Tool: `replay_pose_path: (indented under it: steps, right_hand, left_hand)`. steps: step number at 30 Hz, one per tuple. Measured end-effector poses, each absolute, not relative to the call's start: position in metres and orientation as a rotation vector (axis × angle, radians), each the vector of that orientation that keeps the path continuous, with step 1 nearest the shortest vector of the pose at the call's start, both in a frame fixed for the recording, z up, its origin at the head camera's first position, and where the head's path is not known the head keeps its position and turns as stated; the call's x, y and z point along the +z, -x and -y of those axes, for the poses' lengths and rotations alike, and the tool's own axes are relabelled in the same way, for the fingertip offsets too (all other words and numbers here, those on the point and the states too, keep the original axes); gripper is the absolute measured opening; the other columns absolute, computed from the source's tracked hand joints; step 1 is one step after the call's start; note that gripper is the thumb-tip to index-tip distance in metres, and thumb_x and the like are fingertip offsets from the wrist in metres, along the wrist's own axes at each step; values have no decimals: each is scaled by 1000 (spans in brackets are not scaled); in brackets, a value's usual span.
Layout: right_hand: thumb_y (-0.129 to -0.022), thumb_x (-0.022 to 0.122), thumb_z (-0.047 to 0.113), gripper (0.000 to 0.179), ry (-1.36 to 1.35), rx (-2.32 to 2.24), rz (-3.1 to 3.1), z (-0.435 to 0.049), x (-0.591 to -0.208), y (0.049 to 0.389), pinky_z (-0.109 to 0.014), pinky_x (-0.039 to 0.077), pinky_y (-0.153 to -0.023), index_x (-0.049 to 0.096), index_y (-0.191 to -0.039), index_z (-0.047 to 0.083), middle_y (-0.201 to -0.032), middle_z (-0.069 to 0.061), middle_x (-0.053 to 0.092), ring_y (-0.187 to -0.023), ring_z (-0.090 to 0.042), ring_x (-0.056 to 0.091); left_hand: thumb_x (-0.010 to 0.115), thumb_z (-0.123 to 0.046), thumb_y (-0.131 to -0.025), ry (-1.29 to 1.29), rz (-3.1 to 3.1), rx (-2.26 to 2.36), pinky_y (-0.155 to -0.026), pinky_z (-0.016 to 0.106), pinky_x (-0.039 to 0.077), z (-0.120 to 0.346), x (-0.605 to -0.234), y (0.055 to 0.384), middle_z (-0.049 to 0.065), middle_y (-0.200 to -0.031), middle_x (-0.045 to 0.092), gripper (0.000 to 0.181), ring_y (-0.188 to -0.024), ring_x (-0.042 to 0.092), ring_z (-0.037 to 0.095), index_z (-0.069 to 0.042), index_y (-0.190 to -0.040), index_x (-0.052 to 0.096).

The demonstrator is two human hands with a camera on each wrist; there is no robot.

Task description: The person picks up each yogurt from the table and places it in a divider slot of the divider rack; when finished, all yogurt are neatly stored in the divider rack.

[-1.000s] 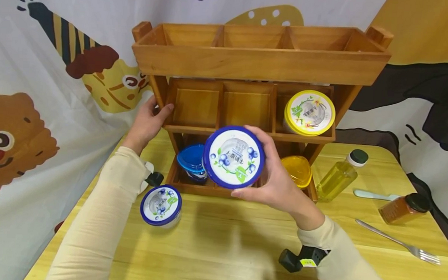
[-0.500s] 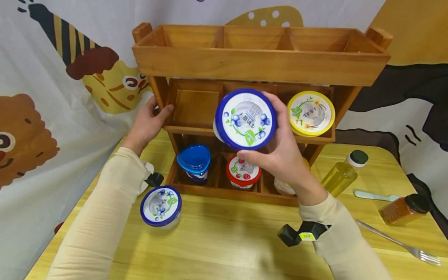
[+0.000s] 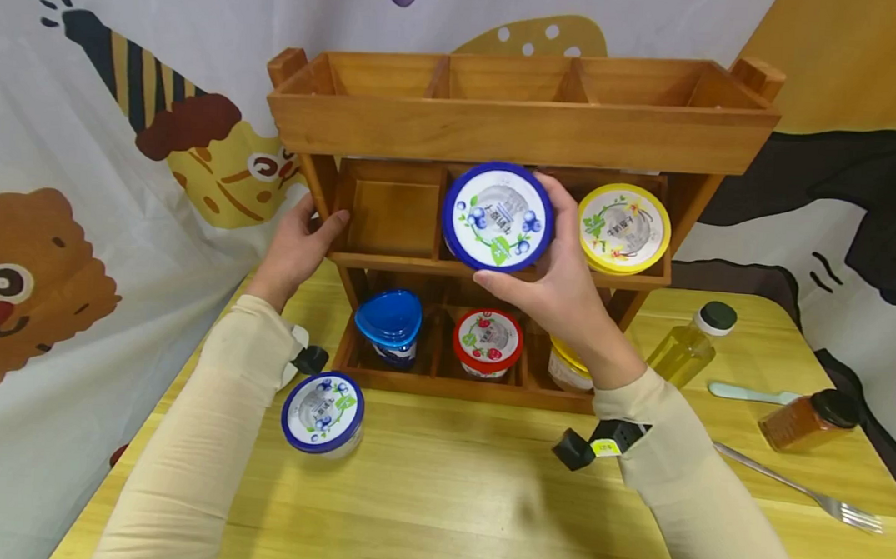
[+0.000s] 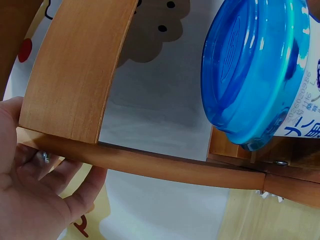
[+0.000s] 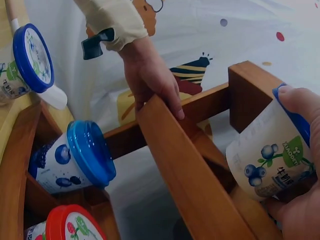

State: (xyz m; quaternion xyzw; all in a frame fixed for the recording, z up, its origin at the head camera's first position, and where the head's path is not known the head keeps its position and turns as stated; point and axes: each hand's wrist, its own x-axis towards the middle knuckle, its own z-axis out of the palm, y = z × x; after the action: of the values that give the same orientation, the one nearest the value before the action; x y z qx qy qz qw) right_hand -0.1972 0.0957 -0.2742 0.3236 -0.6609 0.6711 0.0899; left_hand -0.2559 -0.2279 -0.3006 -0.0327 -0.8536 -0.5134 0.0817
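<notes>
My right hand [image 3: 561,276] grips a blue-lidded tub with blueberries on its label [image 3: 498,217], at the middle compartment of the middle tier. In the right wrist view the tub [image 5: 267,160] is tilted, its base close over that tier. My left hand [image 3: 297,248] holds the left side of the wooden rack [image 3: 522,133], thumb in front and fingers behind, as the left wrist view shows. A yellow-lidded tub [image 3: 624,229] sits in the right compartment of the middle tier. A second blueberry tub [image 3: 324,414] stands on the table by my left forearm.
On the bottom tier are a tub with a bright blue lid [image 3: 389,320], a red-lidded tub [image 3: 488,342] and a partly hidden yellow-rimmed tub [image 3: 570,370]. To the right lie an oil bottle [image 3: 685,352], a pale-handled utensil [image 3: 747,393], a spice jar [image 3: 805,422] and a fork [image 3: 799,487].
My right hand has raised the blueberry tub from in front of the bottom tier to the middle tier's centre compartment, uncovering the red-lidded tub. My left hand stays on the rack.
</notes>
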Motion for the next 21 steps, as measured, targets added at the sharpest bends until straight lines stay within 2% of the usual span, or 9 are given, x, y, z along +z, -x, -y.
replay_pose_path:
  steps: [6, 11, 16, 21]
  right_hand:
    - [-77, 79, -1, 101, -868, 1879, 2092, -97, -278, 205, -25, 48, -103, 15, -152, 21, -149, -5, 31, -133, -20, 42]
    - [-77, 81, 4, 101, -811, 1781, 2180, -96, -280, 212, -32, 41, -110, 14, -152, 19, -149, -5, 32, -134, -17, 41]
    - [-77, 83, 11, 103, -752, 1660, 2274, -96, -282, 218, -39, 32, -117, 14, -152, 17, -150, -8, 31, -137, -19, 38]
    - [-78, 84, 15, 104, -693, 1603, 2348, -97, -282, 221, -42, 29, -118, 13, -153, 16, -151, -11, 31, -139, -23, 36]
  left_hand:
    - [51, -42, -101, 97, 2549, -1539, -109, 47, 44, 228, -301, 257, 15, -146, 48, 59, -132, 52, 31, -11, -149, 36]
    - [51, -41, -101, 98, 2542, -1545, -109, 47, 44, 228, -302, 257, 15, -146, 48, 58, -131, 52, 30, -11, -149, 36]
    - [52, -42, -101, 99, 2543, -1543, -109, 47, 44, 228, -302, 257, 15, -147, 48, 59, -132, 52, 30, -12, -149, 36]
    - [52, -43, -101, 104, 2543, -1544, -110, 47, 43, 228, -302, 257, 14, -147, 47, 59, -132, 51, 30, -12, -149, 36]
